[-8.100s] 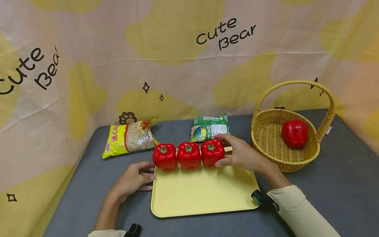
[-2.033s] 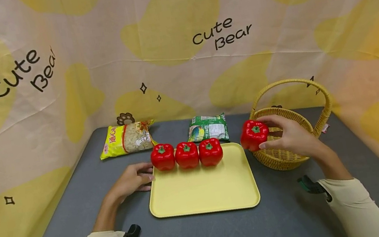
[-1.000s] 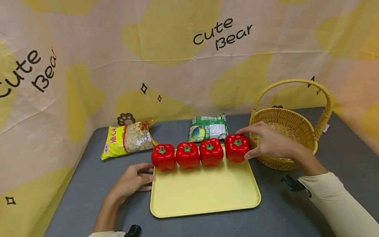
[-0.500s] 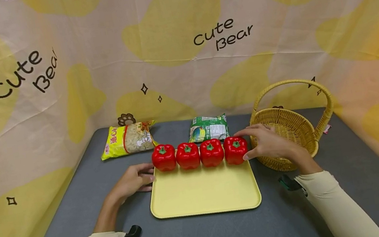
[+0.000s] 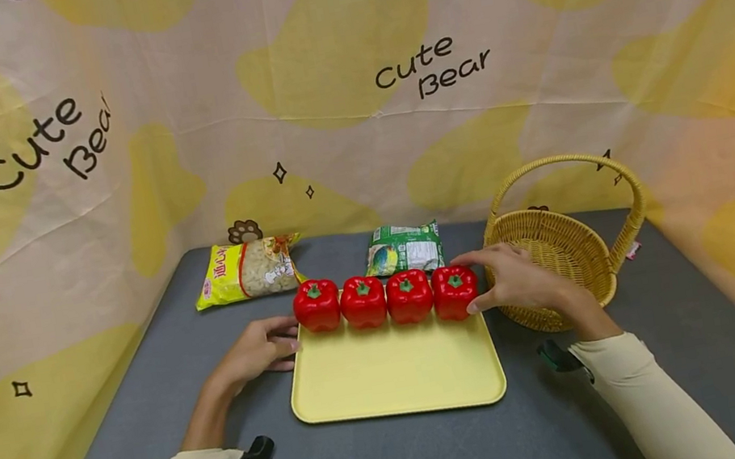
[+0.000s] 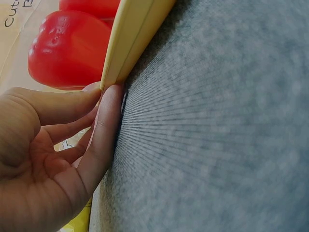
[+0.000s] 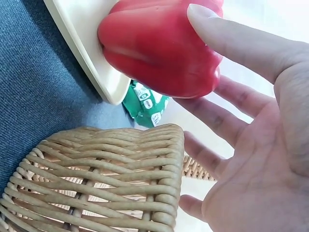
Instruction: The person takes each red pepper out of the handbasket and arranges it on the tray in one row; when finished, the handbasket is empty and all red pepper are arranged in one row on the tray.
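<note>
Several red bell peppers with green stems stand in a row along the far edge of a yellow tray [image 5: 393, 377]. At the row's right end, my right hand [image 5: 516, 277] holds the last bell pepper [image 5: 456, 293] between thumb and fingers. The right wrist view shows the thumb on that pepper's side and two fingers behind it; the other fingers stay off it. My left hand [image 5: 258, 353] is at the tray's far left corner, beside the leftmost pepper [image 5: 317, 306]. Seen from the left wrist, its thumb and a finger pinch the tray rim [image 6: 116, 58].
Right of the tray stands a wicker basket [image 5: 566, 248] with a tall handle, close under my right hand. Behind the tray lie a yellow bag of pasta [image 5: 256, 267] and a green packet [image 5: 404, 247]. A patterned cloth hangs around the grey table.
A bell pepper has gone from the basket to the row's right end, carried by my right hand. Over the last second it slid slightly left against its neighbour. My left hand stayed put.
</note>
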`<control>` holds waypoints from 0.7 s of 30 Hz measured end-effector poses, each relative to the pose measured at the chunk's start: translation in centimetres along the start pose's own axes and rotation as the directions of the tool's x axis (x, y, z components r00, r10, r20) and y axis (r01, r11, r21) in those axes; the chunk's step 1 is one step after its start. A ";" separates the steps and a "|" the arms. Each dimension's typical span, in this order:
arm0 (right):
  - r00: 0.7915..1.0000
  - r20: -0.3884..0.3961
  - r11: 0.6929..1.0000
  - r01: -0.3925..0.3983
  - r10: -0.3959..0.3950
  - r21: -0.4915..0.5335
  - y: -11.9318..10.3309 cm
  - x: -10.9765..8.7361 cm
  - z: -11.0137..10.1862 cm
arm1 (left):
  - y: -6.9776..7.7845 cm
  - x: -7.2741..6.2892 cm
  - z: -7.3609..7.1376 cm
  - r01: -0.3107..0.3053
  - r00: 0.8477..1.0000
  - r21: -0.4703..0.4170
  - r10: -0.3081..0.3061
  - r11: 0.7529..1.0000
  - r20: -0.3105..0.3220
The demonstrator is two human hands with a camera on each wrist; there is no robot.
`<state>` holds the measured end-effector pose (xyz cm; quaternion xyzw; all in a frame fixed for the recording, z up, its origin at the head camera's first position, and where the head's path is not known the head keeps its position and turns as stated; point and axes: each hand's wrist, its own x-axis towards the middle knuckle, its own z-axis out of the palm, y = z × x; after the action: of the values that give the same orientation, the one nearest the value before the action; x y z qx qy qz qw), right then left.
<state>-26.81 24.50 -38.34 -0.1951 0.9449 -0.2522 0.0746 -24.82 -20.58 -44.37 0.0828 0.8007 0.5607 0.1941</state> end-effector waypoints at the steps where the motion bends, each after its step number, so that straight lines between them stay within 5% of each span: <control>1: 1.000 0.002 1.000 -0.001 0.001 0.000 0.0 0.0 0.0 | 0.0 0.0 0.0 -0.002 1.000 -0.003 0.002 1.000 0.001; 13: 0.998 -0.060 0.998 0.025 -0.022 0.051 0.0 -1.6 -0.7 | 0.1 0.3 0.1 0.025 1.000 0.022 -0.025 0.999 -0.009; 21: 0.983 -0.161 0.996 0.084 -0.090 -0.042 0.4 -5.9 -2.8 | 0.5 0.0 0.4 -0.011 1.000 0.131 0.015 0.991 -0.023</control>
<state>-22.27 28.51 -35.87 -0.2163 0.9426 -0.2538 -0.0171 -24.69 -20.10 -44.05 0.0937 0.8375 0.5092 0.1748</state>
